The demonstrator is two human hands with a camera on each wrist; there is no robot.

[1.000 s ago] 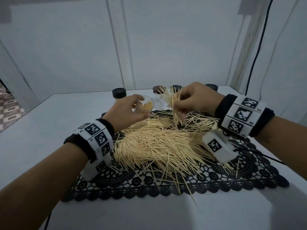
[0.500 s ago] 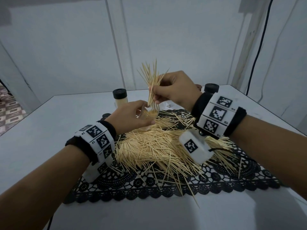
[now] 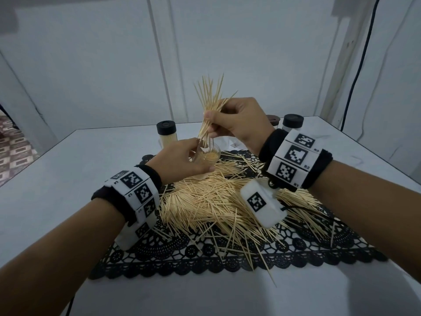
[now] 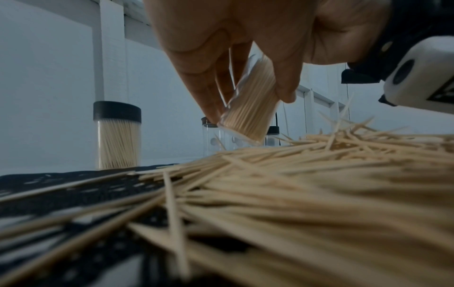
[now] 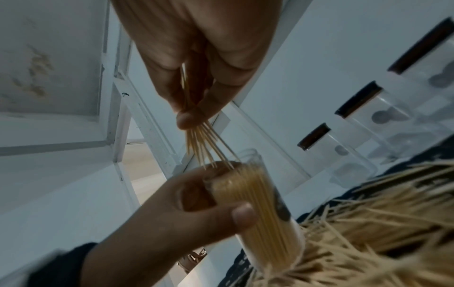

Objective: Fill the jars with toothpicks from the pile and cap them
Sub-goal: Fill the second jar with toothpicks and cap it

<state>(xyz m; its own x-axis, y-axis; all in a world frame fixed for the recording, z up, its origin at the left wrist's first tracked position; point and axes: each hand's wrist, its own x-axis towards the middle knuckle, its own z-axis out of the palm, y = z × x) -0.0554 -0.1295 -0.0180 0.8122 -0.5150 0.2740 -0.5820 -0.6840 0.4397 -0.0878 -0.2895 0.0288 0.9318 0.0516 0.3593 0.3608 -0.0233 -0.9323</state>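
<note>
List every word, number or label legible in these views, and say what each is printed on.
"R2": beside the middle square marker on the right wristband.
"R1" and "R3": apparently beside the lower and upper markers on that band; too small to be sure.
"L3": apparently on the left wristband; its other marks are too small and blurred to read.
The square black-and-white codes on both bands and on the wrist camera housing are patterns, not text.
The jars and lids show no readable label.

A second ago the right hand [image 3: 237, 124] was down at the pile [image 3: 218, 197], pinching a bunch of toothpicks [image 3: 210, 110]. It has since risen, and the bunch now stands nearly upright in its grip, lower tips entering the open jar [image 3: 206, 159] held just below by the left hand [image 3: 180, 164].
</note>
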